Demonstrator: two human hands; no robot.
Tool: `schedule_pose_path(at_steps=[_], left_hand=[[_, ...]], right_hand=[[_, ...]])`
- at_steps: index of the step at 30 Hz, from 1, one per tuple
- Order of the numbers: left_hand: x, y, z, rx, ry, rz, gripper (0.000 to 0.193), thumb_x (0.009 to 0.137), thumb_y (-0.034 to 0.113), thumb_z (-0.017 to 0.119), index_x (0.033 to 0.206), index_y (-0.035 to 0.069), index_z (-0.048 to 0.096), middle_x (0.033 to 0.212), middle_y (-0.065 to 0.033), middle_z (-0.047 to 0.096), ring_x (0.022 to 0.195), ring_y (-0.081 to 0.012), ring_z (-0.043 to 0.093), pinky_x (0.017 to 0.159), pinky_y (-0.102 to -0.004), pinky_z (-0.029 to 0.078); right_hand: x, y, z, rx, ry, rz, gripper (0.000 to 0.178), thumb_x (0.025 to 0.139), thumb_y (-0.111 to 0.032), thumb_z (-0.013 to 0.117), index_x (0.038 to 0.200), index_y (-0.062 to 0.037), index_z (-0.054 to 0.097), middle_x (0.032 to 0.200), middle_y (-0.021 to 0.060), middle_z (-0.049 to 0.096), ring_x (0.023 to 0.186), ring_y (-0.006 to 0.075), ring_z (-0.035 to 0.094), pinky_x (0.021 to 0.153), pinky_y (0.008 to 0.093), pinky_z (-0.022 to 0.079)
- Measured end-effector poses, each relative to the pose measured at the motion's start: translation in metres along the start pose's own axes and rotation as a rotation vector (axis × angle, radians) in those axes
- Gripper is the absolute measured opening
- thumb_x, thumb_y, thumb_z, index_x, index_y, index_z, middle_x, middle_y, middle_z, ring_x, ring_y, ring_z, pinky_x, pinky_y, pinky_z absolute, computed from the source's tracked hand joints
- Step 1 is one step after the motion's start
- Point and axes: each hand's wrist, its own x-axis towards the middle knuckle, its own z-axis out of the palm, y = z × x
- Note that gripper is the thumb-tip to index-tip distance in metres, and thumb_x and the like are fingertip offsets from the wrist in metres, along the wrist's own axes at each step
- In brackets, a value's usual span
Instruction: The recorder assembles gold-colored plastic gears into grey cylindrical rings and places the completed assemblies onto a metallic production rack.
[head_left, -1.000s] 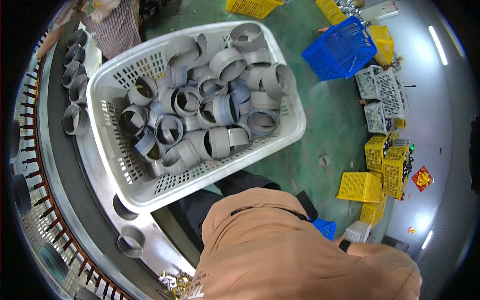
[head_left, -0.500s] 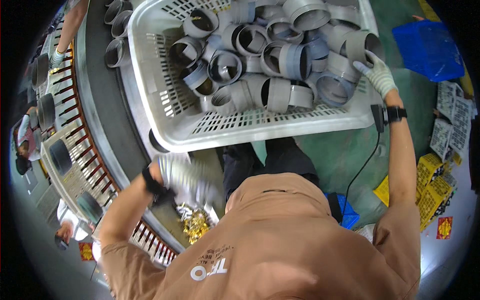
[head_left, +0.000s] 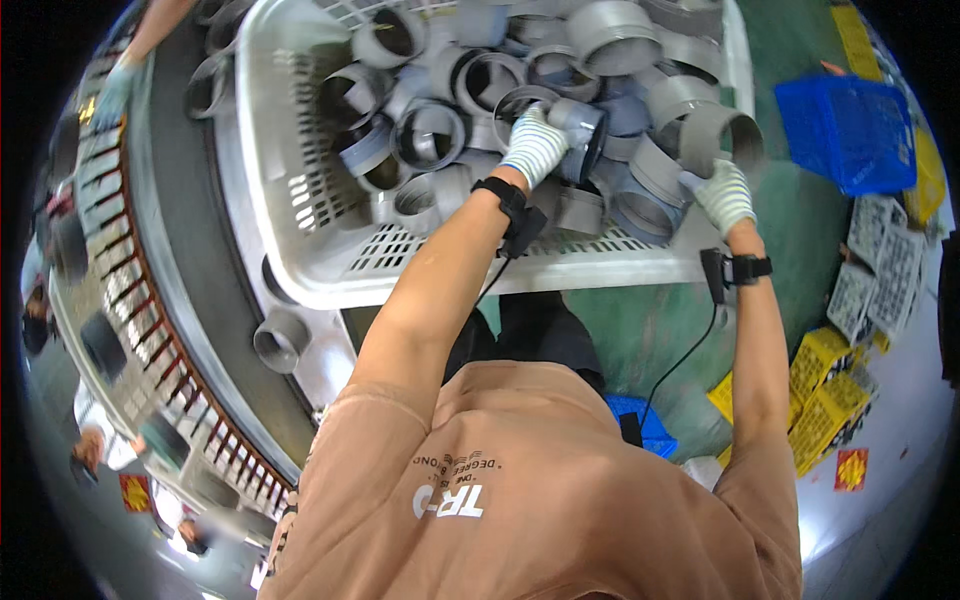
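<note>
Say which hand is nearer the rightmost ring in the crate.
Right: the right hand touches the rightmost ring at its near edge; the left hand is farther left, at another ring.

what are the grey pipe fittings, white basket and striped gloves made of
Grey pipe fittings: probably plastic, from their smooth, faintly shiny walls. White basket: likely moulded plastic, satin, with slotted sides and rounded rim. Striped gloves: apparently knitted fabric, matt and close-fitting; fibre unclear.
</note>
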Motion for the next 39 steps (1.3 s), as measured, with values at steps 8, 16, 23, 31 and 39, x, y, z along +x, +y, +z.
schedule_pose_path(at_steps=[8,16,23,31,39], left_hand=[[-0.158,-0.050,-0.172,-1.116,0.141,0.254,0.056,0.094,0.024,0.068,0.140,-0.002,0.047,0.133,-0.0107,0.060,0.121,-0.0206,0.057,0.104,-0.0345,0.046],[-0.438,-0.206,-0.273,-0.635,0.736,-0.147,0.058,0.084,0.026,0.079,0.130,-0.002,0.058,0.121,-0.0111,0.067,0.112,-0.0206,0.062,0.099,-0.0341,0.048],[-0.455,-0.415,-0.268,0.772,0.587,-0.351,0.024,0.073,0.015,0.071,0.096,0.017,0.073,0.095,-0.0047,0.067,0.101,-0.0254,0.063,0.099,-0.0476,0.041],[-0.363,-0.475,-0.313,0.658,0.882,0.060,0.030,0.075,0.003,0.066,0.102,0.016,0.071,0.093,-0.0062,0.070,0.097,-0.0269,0.065,0.105,-0.0453,0.040],[-0.370,-0.403,-0.330,-0.978,1.185,0.172,0.033,0.095,0.014,0.067,0.120,-0.006,0.060,0.110,-0.0116,0.068,0.097,-0.0216,0.064,0.086,-0.0323,0.051]], right_hand=[[0.013,-0.049,-0.014,0.424,-0.024,-0.430,0.054,0.083,-0.030,0.078,0.123,0.0044,0.064,0.109,0.0202,0.071,0.093,0.0354,0.067,0.093,0.0452,0.050],[-0.095,-0.321,-0.046,1.115,-0.240,-0.292,0.048,0.079,-0.017,0.083,0.120,0.0028,0.066,0.112,0.0093,0.070,0.096,0.0197,0.066,0.089,0.0351,0.052],[-0.094,-0.487,-0.001,0.972,-0.099,-0.422,0.045,0.084,-0.020,0.080,0.119,0.0025,0.066,0.108,0.0093,0.070,0.095,0.0179,0.063,0.091,0.0340,0.049],[-0.089,-0.660,0.000,0.135,-0.054,-1.096,0.040,0.084,-0.021,0.077,0.115,0.0006,0.066,0.102,0.0183,0.073,0.093,0.0305,0.071,0.086,0.0362,0.053],[-0.026,-0.701,0.020,0.699,-0.478,-0.956,0.052,0.086,-0.025,0.080,0.127,0.0009,0.060,0.112,0.0073,0.069,0.103,0.0169,0.063,0.092,0.0332,0.051]])
